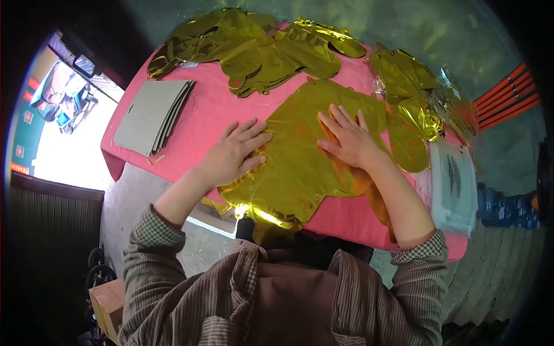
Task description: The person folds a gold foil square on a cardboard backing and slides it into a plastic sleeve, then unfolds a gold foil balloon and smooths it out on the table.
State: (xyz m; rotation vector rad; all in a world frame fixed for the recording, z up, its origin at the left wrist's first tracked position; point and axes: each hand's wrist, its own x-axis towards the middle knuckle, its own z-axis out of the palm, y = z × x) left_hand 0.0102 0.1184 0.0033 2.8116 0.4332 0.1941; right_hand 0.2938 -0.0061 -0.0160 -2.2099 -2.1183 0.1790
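Note:
A large flat gold foil balloon (294, 150) lies in front of me on the pink tablecloth (202, 124), its lower end hanging over the near edge. My left hand (238, 151) rests with fingers spread on the left margin of the foil. On its upper right part, my right hand (350, 138) lies flat, fingers apart. Neither hand grips anything. Behind it, a pile of folded gold foil balloons (248, 52) spreads along the far edge. More gold foil (404, 81) is heaped at the right.
Grey cardboard sheets (151, 112) are stacked at the table's left. Clear plastic bags (453, 184) lie at the right edge, near blue water bottles (502, 207). Red bars (508, 98) stand beyond the table. A cardboard box (108, 305) sits at lower left.

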